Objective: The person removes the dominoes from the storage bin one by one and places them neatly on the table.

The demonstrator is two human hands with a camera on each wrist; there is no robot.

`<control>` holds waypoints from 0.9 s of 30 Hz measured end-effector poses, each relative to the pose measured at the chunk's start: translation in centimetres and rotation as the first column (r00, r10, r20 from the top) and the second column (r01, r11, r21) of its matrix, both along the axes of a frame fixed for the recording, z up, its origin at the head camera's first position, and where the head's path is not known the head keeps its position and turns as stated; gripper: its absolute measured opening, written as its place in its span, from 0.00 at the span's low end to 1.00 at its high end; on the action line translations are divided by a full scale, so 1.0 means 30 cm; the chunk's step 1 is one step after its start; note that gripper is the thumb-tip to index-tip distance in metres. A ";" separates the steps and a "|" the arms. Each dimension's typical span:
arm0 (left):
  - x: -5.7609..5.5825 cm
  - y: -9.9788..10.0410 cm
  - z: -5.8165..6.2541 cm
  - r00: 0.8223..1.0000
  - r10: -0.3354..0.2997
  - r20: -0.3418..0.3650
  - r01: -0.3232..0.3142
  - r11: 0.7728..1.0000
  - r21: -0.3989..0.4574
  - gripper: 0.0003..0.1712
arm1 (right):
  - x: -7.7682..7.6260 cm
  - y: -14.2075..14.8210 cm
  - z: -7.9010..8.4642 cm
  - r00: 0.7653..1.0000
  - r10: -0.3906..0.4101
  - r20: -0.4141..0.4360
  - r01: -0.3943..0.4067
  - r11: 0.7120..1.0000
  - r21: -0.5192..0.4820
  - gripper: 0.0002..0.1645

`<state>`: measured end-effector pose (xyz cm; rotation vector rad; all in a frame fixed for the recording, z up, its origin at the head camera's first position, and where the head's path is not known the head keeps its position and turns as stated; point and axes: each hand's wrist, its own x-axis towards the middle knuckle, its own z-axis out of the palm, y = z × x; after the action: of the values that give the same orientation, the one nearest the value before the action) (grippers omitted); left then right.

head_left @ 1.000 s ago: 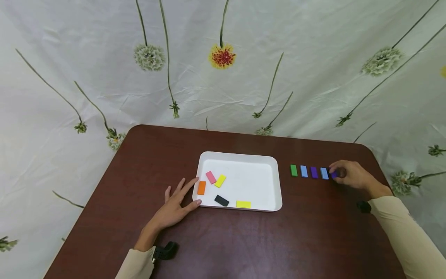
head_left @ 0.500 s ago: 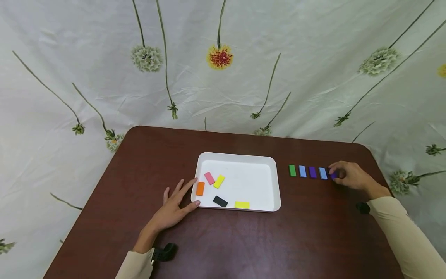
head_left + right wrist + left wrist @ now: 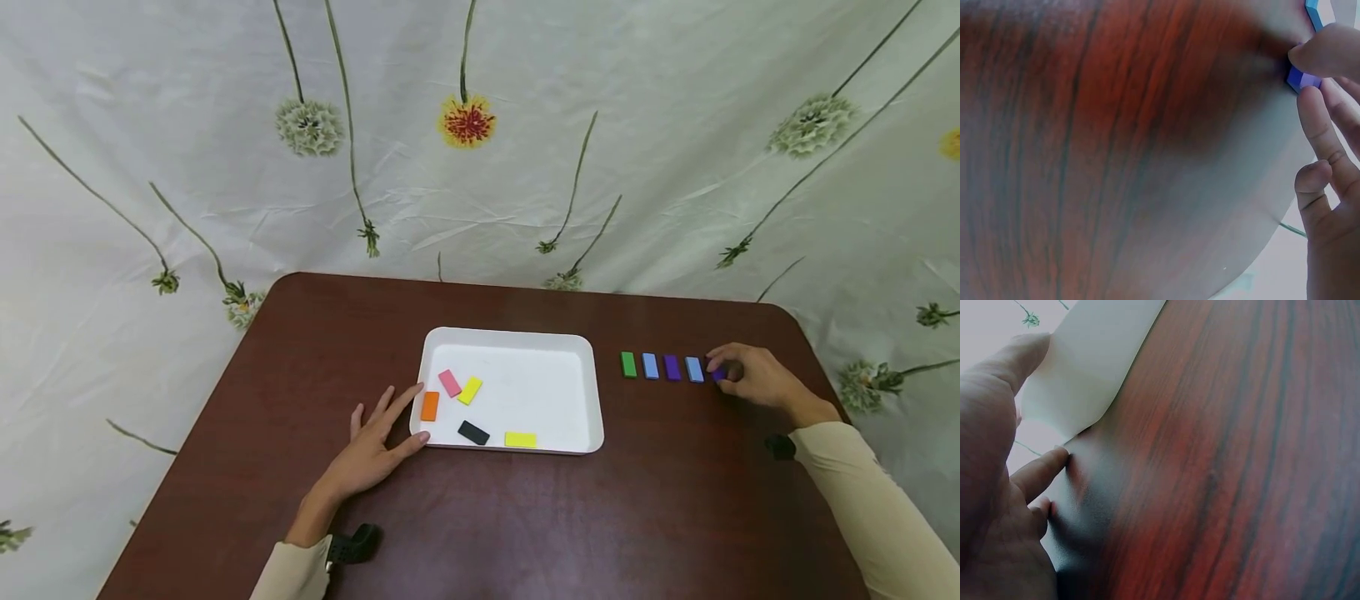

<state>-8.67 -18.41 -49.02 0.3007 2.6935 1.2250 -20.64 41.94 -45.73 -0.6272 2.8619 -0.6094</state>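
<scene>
My right hand (image 3: 756, 375) pinches a purple block (image 3: 718, 374) at the right end of a row on the table. In the right wrist view, thumb and fingers close round that purple block (image 3: 1302, 79), low at the tabletop. Left of it in the row lie a light blue block (image 3: 694, 369), another purple block (image 3: 672, 367), a second light blue block (image 3: 650, 366) and a green block (image 3: 628, 364). My left hand (image 3: 367, 454) is spread, its fingertips touching the left rim of the white tray (image 3: 592, 392); the left wrist view shows thumb and fingers along the tray's outer wall (image 3: 1094, 369).
In the tray lie a pink block (image 3: 450, 383), an orange block (image 3: 430, 407), a black block (image 3: 473, 432), a yellow block (image 3: 470, 390) and another yellow block (image 3: 521, 440). The dark wooden table (image 3: 600, 525) ends before a flowered cloth (image 3: 525, 208).
The view shifts slightly. My right hand keeps its pinch on the purple block at the row's end, and my left hand stays at the tray's rim.
</scene>
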 end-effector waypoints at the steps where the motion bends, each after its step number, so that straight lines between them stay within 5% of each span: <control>1: 0.000 0.000 -0.001 1.000 0.001 -0.003 -0.001 1.000 -0.004 0.45 | -0.002 0.000 0.000 1.000 0.003 -0.007 -0.003 1.000 -0.003 0.13; 17: -0.001 -0.009 0.009 1.000 -0.006 -0.011 0.006 1.000 -0.010 0.45 | 0.005 -0.016 -0.006 0.999 -0.003 -0.043 0.003 1.000 0.003 0.21; 27: -0.001 -0.009 0.002 1.000 -0.001 -0.005 0.001 1.000 -0.005 0.45 | 0.001 -0.052 0.057 0.996 -0.012 -0.085 0.011 1.000 -0.011 0.20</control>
<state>-8.71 -18.67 -48.95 0.3053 2.6995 1.2191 -20.62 40.39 -44.02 -0.6542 2.9443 -0.6141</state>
